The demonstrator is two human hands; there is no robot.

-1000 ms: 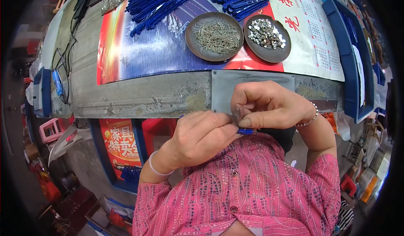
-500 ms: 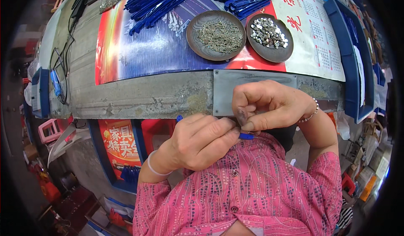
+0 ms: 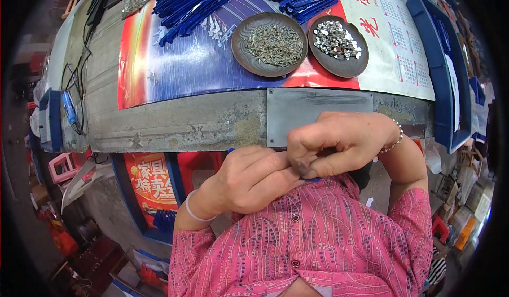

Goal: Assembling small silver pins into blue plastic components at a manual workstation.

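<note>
My left hand is closed around a slim blue plastic piece, held low in front of my pink patterned shirt. Only small bits of the piece show past the fingers; the rest is hidden. My right hand is closed in a pinch at the piece's right end, its thumb and fingertips against my left fingertips. Whatever lies in that pinch is covered. Beyond my hands stand a round dark dish of thin brass-coloured pins and a second dish with small shiny silver discs.
Piles of slim blue pieces lie on a poster at the far side. A metal plate is fixed at the table's near edge. Blue trays flank the table. A cable and blue-handled tool lie at left.
My right hand has moved slightly down and left, closer against my left fingers. The blue end that showed below them is now mostly covered.
</note>
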